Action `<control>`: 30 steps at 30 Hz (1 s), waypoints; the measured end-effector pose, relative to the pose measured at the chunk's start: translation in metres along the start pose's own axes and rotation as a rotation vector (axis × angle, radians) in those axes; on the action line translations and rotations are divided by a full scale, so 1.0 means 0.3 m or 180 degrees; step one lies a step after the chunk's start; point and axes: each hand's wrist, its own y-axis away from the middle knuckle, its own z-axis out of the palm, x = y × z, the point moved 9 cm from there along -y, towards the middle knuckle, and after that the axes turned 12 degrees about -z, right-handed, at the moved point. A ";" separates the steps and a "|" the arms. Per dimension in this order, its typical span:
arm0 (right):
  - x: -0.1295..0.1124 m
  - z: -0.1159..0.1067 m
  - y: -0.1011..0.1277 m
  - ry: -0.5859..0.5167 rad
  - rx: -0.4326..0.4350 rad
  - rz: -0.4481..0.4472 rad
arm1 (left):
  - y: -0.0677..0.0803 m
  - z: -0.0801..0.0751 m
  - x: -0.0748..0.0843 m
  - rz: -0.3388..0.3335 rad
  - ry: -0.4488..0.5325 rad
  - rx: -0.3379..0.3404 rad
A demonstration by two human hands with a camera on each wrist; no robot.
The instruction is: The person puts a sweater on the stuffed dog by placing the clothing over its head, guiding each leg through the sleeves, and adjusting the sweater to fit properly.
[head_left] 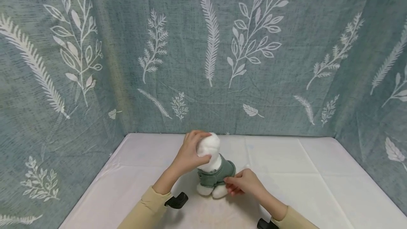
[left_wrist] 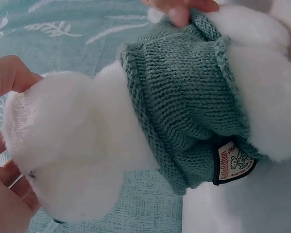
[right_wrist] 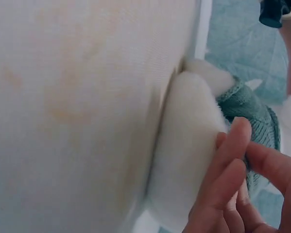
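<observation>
A white plush toy (head_left: pixel 211 167) in a green knitted sweater (head_left: pixel 219 174) stands upright on the table (head_left: pixel 318 186), near the middle of its front half, well away from the back edge and both side edges. The left hand (head_left: pixel 189 154) curls its fingers round the toy's fluffy head from the left side and steadies it. The right hand (head_left: pixel 243 183) is at the toy's lower right; its thumb and fingertips (right_wrist: pixel 232 145) pinch the hem of the sweater close to the feet, as the left wrist view also shows at the sweater's edge (left_wrist: pixel 184 12).

The toy looks light and soft, and its pile gives under the fingers, so a firm grip round the head or body should hold it without harm. The sweater is stretchy ribbed knit with a small label (left_wrist: pixel 234 162) sewn at its hem; it is best taken by the rolled edge, where the fabric is thickest and least likely to slip. A patterned blue-green curtain (head_left: pixel 222 63) hangs behind the table and along both sides.
</observation>
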 end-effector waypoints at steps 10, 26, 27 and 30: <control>0.024 -0.038 0.007 0.0199 -0.0209 -0.0025 | 0.007 -0.001 0.013 0.0138 -0.0021 -0.0020; -0.162 -0.156 -0.116 0.1431 0.0298 -0.0808 | 0.019 -0.014 -0.014 0.0015 0.0251 -0.0181; -0.148 -0.153 -0.135 0.1410 0.0219 -0.0770 | 0.019 -0.013 -0.012 0.0030 0.0250 -0.0181; -0.101 -0.136 -0.177 0.1273 -0.0090 -0.0567 | 0.021 -0.009 -0.011 0.0049 0.0265 -0.0200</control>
